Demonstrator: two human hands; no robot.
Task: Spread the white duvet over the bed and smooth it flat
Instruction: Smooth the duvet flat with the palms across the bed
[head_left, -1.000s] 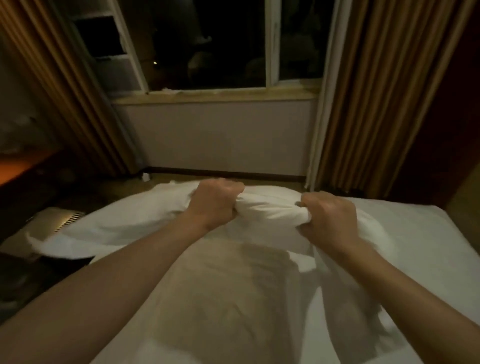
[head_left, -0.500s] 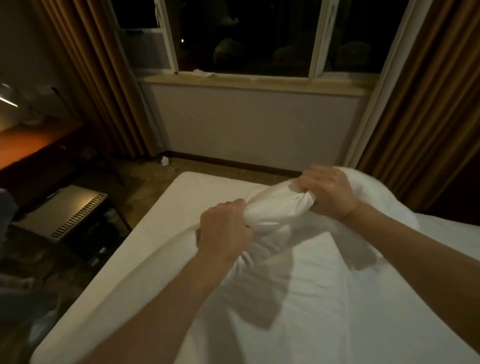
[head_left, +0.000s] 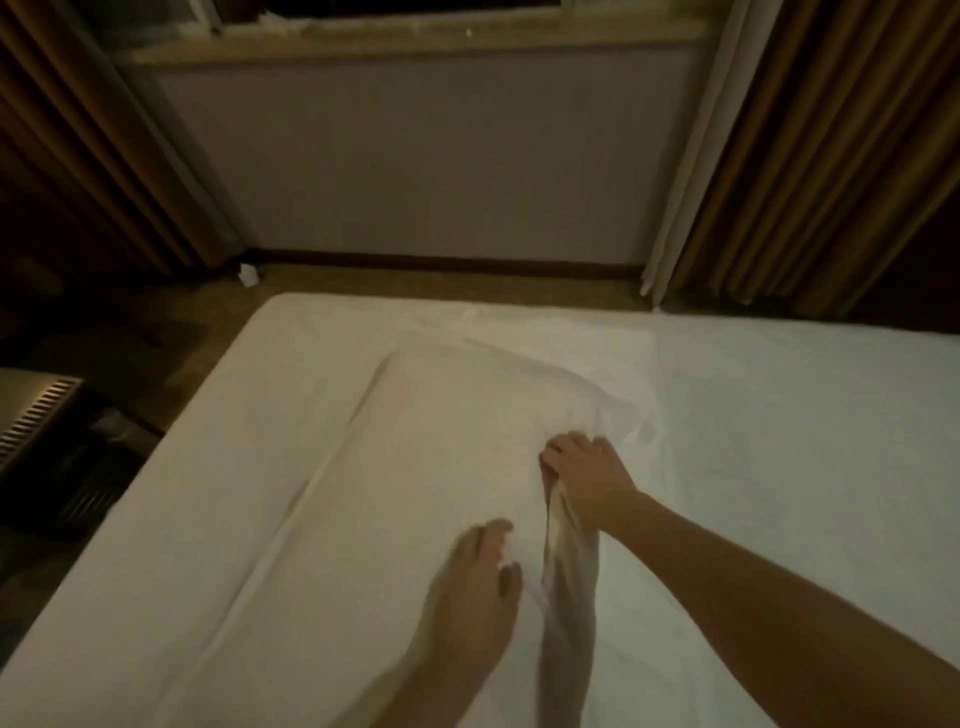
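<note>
I'd put this approx halfway: the white duvet (head_left: 467, 441) now lies down on the bed (head_left: 805, 415), covering the middle and near part, w/ its far edge short of the mattress end and a long crease down the left side. A raised fold still stands between my hands. My right hand (head_left: 584, 475) clamps that fold, fingers curled round the cloth. My left hand (head_left: 475, 577) is blurred; fingers look loose and apart, resting on the fabric, holding nothing. Left to do: pull toward the window side, flatten fold and crease. Vs 0.5 s ago: both fists held the bunch up in the air; now it's dropped and left has let go.
</note>
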